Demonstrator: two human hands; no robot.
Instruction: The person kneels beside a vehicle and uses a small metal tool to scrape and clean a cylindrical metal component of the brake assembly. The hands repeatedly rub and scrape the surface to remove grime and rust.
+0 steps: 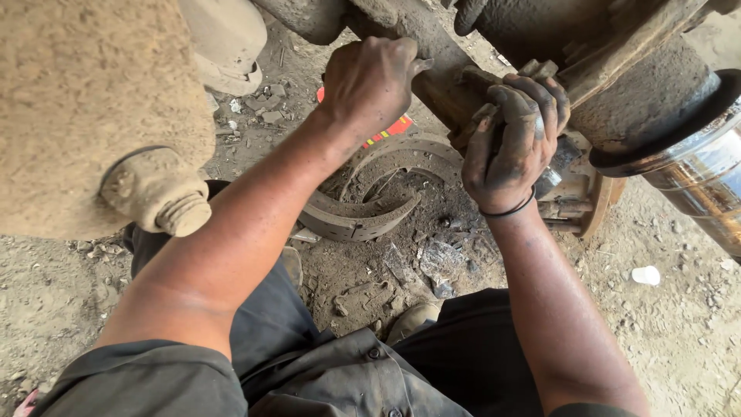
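My left hand (370, 77) is closed around a dirt-caked bar or shaft (440, 69) under a vehicle axle. My right hand (513, 139), black with grease, grips a grimy metal fitting (540, 71) on the same assembly, just right of the left hand. What lies inside each fist is hidden. Below the hands, two curved brake shoes (363, 220) lie on the dirt ground. A worn disc-shaped metal part (598, 205) sits behind my right wrist, which wears a black band.
A mud-covered housing with a threaded stud (166, 201) hangs at the left. A shiny metal cylinder (706, 177) passes at the right. A red and yellow object (390, 127) and a small white cap (646, 275) lie on the stony ground.
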